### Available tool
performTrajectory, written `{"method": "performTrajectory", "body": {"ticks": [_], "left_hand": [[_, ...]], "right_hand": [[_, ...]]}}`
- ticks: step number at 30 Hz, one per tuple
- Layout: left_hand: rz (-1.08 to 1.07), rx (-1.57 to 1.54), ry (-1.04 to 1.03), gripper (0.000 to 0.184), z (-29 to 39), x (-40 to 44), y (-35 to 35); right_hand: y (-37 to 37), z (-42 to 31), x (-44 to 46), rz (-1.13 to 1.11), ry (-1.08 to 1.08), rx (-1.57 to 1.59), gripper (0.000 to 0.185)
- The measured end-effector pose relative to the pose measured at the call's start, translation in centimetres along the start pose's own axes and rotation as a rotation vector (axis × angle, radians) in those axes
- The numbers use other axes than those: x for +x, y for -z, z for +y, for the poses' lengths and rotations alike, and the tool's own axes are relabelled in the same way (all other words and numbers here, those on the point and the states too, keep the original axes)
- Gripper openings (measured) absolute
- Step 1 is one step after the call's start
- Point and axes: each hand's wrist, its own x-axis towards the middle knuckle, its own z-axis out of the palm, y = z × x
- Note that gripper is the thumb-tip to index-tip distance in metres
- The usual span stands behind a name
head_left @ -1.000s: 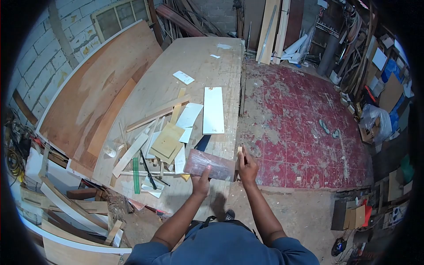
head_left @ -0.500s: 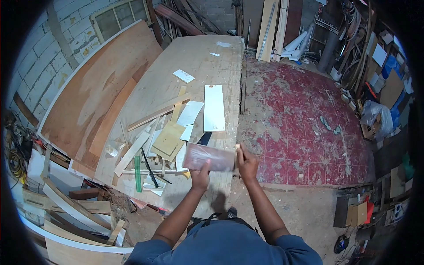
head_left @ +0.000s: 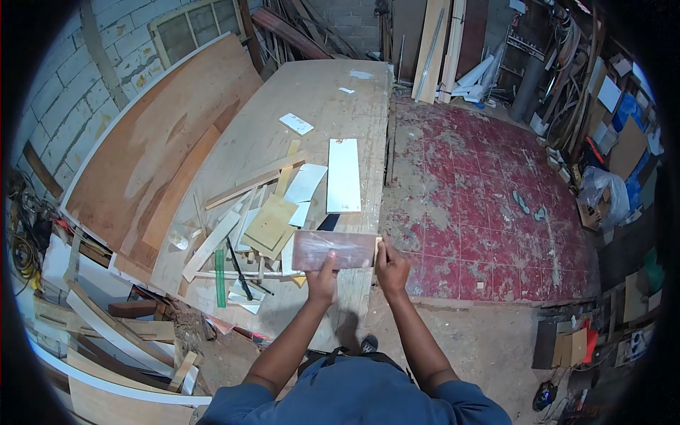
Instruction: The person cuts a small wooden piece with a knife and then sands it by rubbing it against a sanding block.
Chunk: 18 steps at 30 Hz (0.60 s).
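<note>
Brown panel [head_left: 343, 243]: head view; whitish streaks on its upper face; held above the near end of the table, long side running left to right.
Left hand [head_left: 324, 285]: clamped on the panel at its near edge; thumb on the upper face, fingers hidden beneath.
Right hand [head_left: 392, 270]: at the panel's right end; thumb and fingers together on a small pale block.
Small pale block [head_left: 378, 248]: at the panel's right edge, mostly covered by the fingers.
Table [head_left: 347, 110]: pale, worn top with offcuts scattered along its near half.
White board [head_left: 343, 176]: flat on the table, just beyond the panel.
Yellowish square piece [head_left: 269, 223]: on the offcut pile, left of the panel.
Green strip [head_left: 220, 278]: near the table's left front edge.
Black bar [head_left: 237, 268]: slanting just right of the green strip.
Large brown sheet [head_left: 159, 134]: along the table's left side.
Red tiled floor [head_left: 474, 205]: right of the table, scuffed and stained.
Slippers [head_left: 521, 202]: pale pair on the tiles.
</note>
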Motion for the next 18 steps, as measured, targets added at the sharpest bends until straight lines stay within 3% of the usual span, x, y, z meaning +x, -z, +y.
{"method": "performTrajectory", "body": {"ticks": [2, 5, 9, 10, 12, 18], "left_hand": [[-0.182, 0.299, 0.001, 0.039, -0.9, -0.7, 1.6], [-0.234, 0.346, -0.031, 0.045, -0.8, -0.2, 2.4], [0.042, 0.117, 0.034, 0.047, -0.2, -0.3, -0.2], [0.047, 0.115, 0.030, 0.047, -0.8, -0.5, 0.5], [-0.195, 0.344, 0.006, 0.046, -1.7, -1.4, 2.0], [-0.031, 0.130, 0.038, 0.049, -1.2, -0.3, 0.9]], "right_hand": [[0.3, 0.3, 1.2, 0.064, -0.003, -0.035, 0.024], [0.8, 0.1, 1.1, 0.033, 0.019, -0.069, 0.023], [-0.7, 0.3, -0.7, 0.057, 0.109, -0.096, 0.021], [-0.4, 0.5, -0.4, -0.005, 0.020, -0.107, 0.021], [0.0, 0.8, 0.8, 0.042, 0.004, -0.090, 0.021], [-0.7, 0.7, -2.1, 0.037, 0.133, -0.116, 0.020]]}}
